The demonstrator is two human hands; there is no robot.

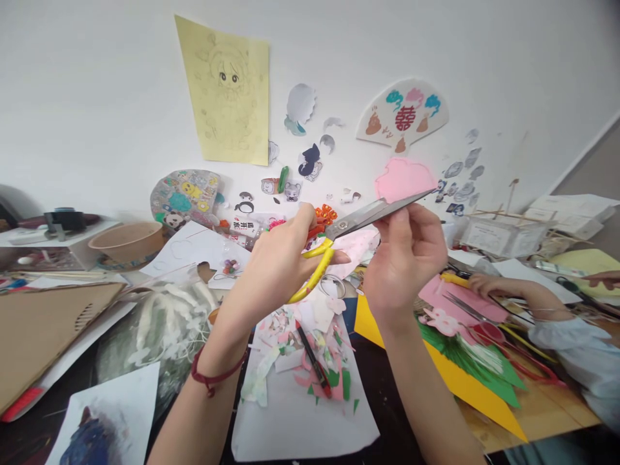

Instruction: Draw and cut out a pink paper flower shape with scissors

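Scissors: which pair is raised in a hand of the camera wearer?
The yellow-handled scissors, in the left hand; the red-handled scissors lie lower, at the right, among papers.

the scissors (346, 224) pair smooth grey metal blades, softly shiny, with yellow handles (314, 279) that look like slick plastic. the pink cutout (404, 177) is thin matt paper, as are the scraps (334, 381) on the smooth white sheet (300, 436). the black marker (311, 354) seems to be hard plastic. brown cardboard (53, 329) looks dry and matt; the clear bag (116, 342) is crinkled, glossy plastic. the bowl (128, 242) is matt, either clay or plastic. the wristband (209, 381) is braided cord, the co-worker's sleeve (574, 349) soft, wrinkled cloth. the table (547, 416) looks like smooth pale wood, the wall (97, 97) matt.
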